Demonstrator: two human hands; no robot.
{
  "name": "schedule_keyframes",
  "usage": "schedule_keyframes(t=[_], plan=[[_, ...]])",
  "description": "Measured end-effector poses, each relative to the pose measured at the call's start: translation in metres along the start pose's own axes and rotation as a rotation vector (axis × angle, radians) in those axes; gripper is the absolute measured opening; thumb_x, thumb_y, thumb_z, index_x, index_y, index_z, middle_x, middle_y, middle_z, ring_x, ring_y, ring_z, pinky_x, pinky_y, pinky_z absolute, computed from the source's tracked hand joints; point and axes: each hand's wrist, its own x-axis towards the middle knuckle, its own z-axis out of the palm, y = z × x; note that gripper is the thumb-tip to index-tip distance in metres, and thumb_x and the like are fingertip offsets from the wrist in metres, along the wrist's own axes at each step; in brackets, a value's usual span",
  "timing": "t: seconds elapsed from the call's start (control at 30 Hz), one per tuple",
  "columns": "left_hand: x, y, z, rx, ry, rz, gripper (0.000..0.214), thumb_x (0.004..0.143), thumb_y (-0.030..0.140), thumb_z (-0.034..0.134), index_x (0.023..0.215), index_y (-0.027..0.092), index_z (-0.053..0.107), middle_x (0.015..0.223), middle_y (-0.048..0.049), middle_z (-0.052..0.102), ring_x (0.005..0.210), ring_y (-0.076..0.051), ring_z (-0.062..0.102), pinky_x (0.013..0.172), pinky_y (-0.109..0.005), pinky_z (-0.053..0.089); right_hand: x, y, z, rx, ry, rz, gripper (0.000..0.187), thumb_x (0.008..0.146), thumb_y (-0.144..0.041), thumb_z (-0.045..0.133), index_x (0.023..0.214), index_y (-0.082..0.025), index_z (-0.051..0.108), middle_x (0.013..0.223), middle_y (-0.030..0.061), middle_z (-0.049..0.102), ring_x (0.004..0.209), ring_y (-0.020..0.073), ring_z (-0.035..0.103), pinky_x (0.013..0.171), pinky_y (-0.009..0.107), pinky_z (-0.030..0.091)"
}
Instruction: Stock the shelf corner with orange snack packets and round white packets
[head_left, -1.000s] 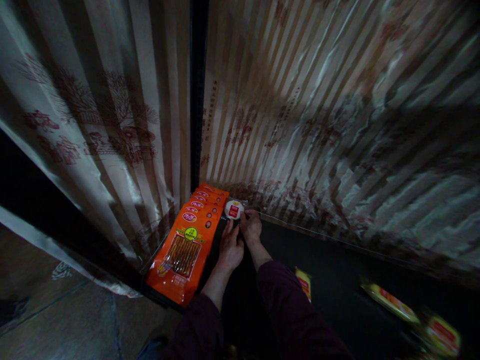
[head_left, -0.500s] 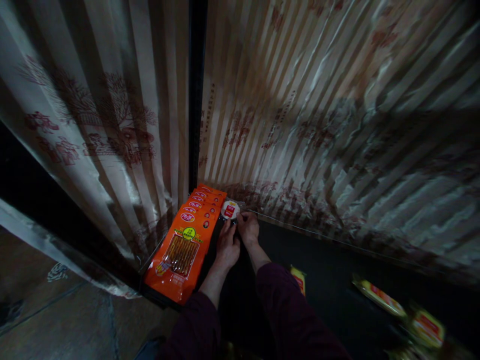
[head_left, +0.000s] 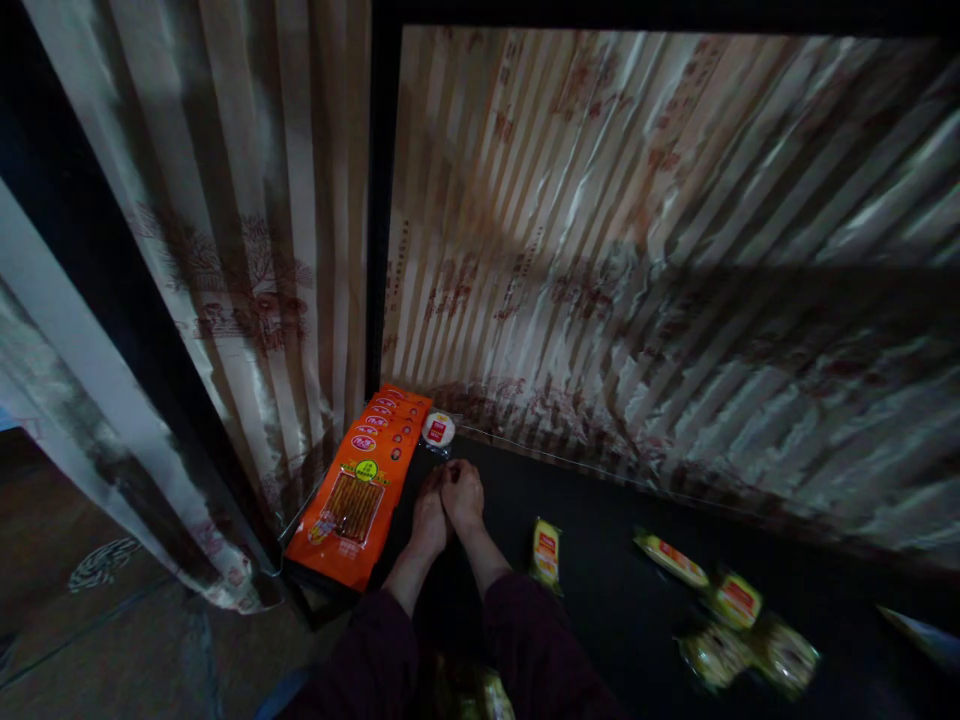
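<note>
My left hand [head_left: 429,515] and my right hand [head_left: 463,492] are close together, touching, over the black shelf [head_left: 495,470]. Their fingers curl inward against each other; whatever may be between them is hidden. Just beyond the fingertips lies a round, clear-wrapped snack pack [head_left: 439,430] with a red label, apart from both hands. Left of it, overlapping orange snack bags [head_left: 345,530] form a row running toward the back corner. The front bag has a window showing brown sticks.
To the right on the shelf lie a yellow packet [head_left: 547,552], another yellow packet [head_left: 671,558] and several wrapped snacks [head_left: 735,598]. Printed pleated curtains [head_left: 570,250] hang behind and at left, by a black post [head_left: 381,200]. More packets [head_left: 480,695] show below my forearms.
Both hands have drawn back from the round pack toward me and come together. The pack stays by the orange bags. The view has shifted, showing more of the right side.
</note>
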Motion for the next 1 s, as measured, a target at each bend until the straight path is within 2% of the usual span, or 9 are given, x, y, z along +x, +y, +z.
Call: schedule_keyframes(t=[0.23, 0.53, 0.77, 0.83, 0.9, 1.0], plan=[[-0.048, 0.008, -0.013, 0.164, -0.118, 0.053, 0.049, 0.081, 0.021, 0.049, 0.129, 0.014, 0.055, 0.136, -0.0124, 0.053, 0.133, -0.024, 0.043, 0.115, -0.040, 0.030, -0.048, 0.001, -0.016, 0.088, -0.023, 0.035, 0.018, 0.077, -0.016, 0.048, 0.072, -0.023, 0.063, 0.079, 0.0047, 0.068, 0.077, 0.0190, 0.066, 0.072, 0.027, 0.050], [-0.129, 0.024, -0.038, 0.333, -0.276, 0.081, 0.059, 0.077, 0.010, 0.044, 0.136, 0.005, 0.046, 0.143, -0.0160, 0.044, 0.139, -0.024, 0.032, 0.116, -0.038, 0.026, -0.127, 0.001, -0.050, 0.195, -0.087, -0.001, 0.021, 0.079, -0.016, 0.044, 0.081, -0.019, 0.065, 0.089, 0.0086, 0.067, 0.086, 0.0198, 0.064, 0.084, 0.031, 0.049], [-0.191, 0.029, -0.059, 0.367, -0.317, 0.258, 0.064, 0.074, 0.009, 0.048, 0.137, 0.011, 0.044, 0.146, -0.0133, 0.041, 0.143, -0.024, 0.022, 0.120, -0.046, 0.015, -0.185, -0.009, -0.072, 0.269, -0.118, -0.055, 0.024, 0.080, -0.016, 0.042, 0.085, -0.019, 0.065, 0.096, 0.0092, 0.066, 0.091, 0.0189, 0.062, 0.087, 0.032, 0.049], [-0.203, 0.027, -0.063, 0.343, -0.324, 0.228, 0.067, 0.072, 0.004, 0.045, 0.138, 0.012, 0.043, 0.147, -0.0123, 0.041, 0.144, -0.022, 0.019, 0.119, -0.047, 0.017, -0.197, -0.010, -0.079, 0.278, -0.146, -0.049, 0.024, 0.079, -0.016, 0.043, 0.086, -0.018, 0.066, 0.100, 0.0099, 0.067, 0.095, 0.0188, 0.062, 0.091, 0.032, 0.047], [-0.214, 0.025, -0.068, 0.317, -0.329, 0.140, 0.071, 0.067, 0.000, 0.044, 0.137, 0.012, 0.044, 0.150, -0.0105, 0.037, 0.145, -0.021, 0.014, 0.118, -0.046, 0.024, -0.207, -0.006, -0.086, 0.269, -0.225, -0.015, 0.022, 0.079, -0.019, 0.045, 0.085, -0.019, 0.067, 0.100, 0.0087, 0.068, 0.096, 0.0193, 0.062, 0.091, 0.033, 0.047], [-0.232, 0.024, -0.073, 0.324, -0.363, -0.002, 0.058, 0.072, 0.005, 0.046, 0.129, 0.015, 0.053, 0.150, -0.0088, 0.037, 0.143, -0.023, 0.023, 0.117, -0.044, 0.028, -0.221, 0.008, -0.097, 0.219, -0.374, 0.079, 0.024, 0.079, -0.020, 0.045, 0.086, -0.020, 0.068, 0.091, 0.0056, 0.071, 0.088, 0.0191, 0.065, 0.087, 0.032, 0.047]])
